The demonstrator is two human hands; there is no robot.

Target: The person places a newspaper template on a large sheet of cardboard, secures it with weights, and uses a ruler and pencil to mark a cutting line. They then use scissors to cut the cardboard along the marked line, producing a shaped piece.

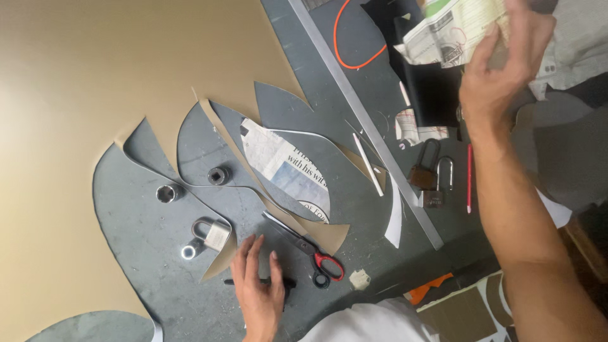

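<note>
My right forearm is crossing closest under my eyes, running up the right side to my right hand (503,66), whose fingers are pinching a crumpled sheet of newspaper (453,31) at the top of the bench, closed on its edge. Just under the paper a piece of black material (430,88) is lying flat.

Lower down, my left hand (258,291) is resting palm down on the dark grey worktop (145,253), fingers spread and pressing on a thin black pen (285,282) that is lying crosswise beneath them; I cannot tell whether the fingers are actually curling round it.

Just right of that hand, scissors (310,250) with red-and-black handles are lying with blades shut, pointing up and left. Just left of my fingertips a silvery padlock (212,234) is sitting on a corner of the big tan sheet (95,76), which is smooth, matte and cut into long curved leaf-like openings. A small steel ring (188,252) is lying beside the lock, and two round sockets, one shiny (166,193) and one dark (217,175), are standing farther up.

A leaf-shaped newspaper pattern (291,171) is lying in one cut-out. A long metal straightedge (364,120) is running diagonally between my two hands, with two more padlocks (430,177), a red pencil (469,177) and a looping orange cord (354,44) beyond it.
</note>
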